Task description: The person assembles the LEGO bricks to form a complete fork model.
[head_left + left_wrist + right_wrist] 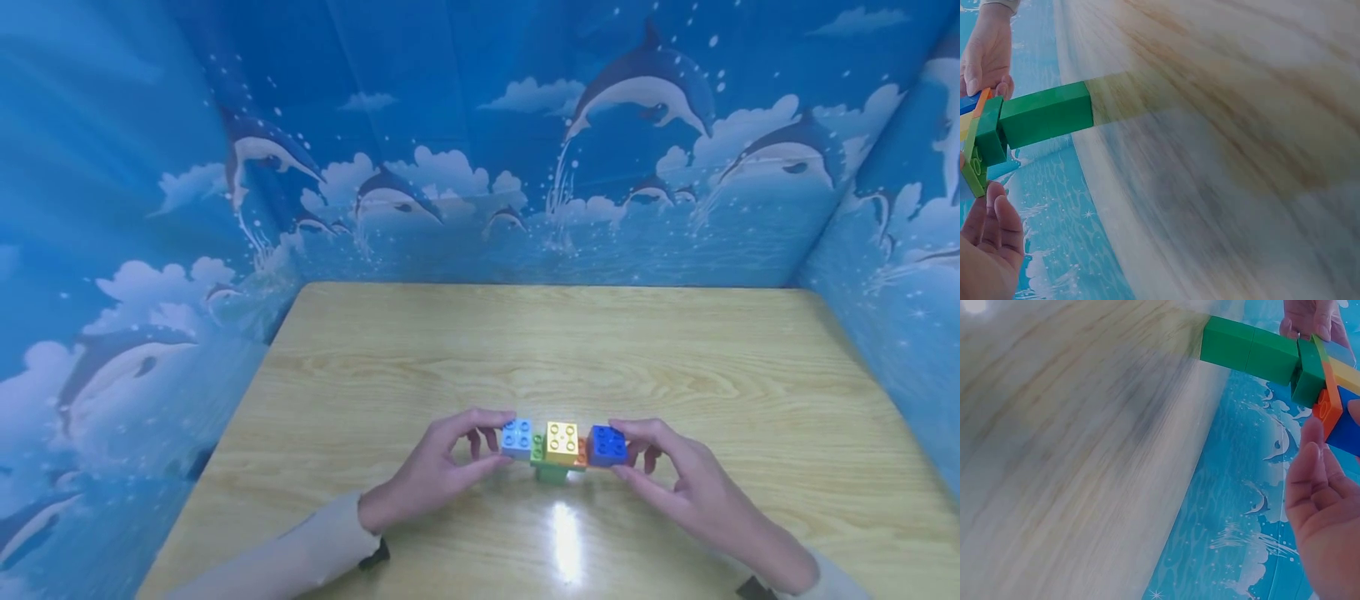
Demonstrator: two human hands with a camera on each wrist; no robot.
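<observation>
A toy brick build stands upright on the table between both hands. My left hand (450,458) pinches the light blue brick (517,439) at its left end between thumb and fingers. At the other end, my right hand (686,479) grips the dark blue brick (608,447) the same way. A yellow brick (562,442) sits on top in the middle. Beneath these run a light green piece (974,164) and an orange piece (1330,407). Under them, the wrist views show a dark green crosspiece (1308,374) on a green column (1047,114) whose foot meets the tabletop.
The wood-grain table (420,350) reaches back to a blue dolphin-print backdrop (465,208), which also rises at the left and right sides. A bright light reflection lies on the table in front of the build.
</observation>
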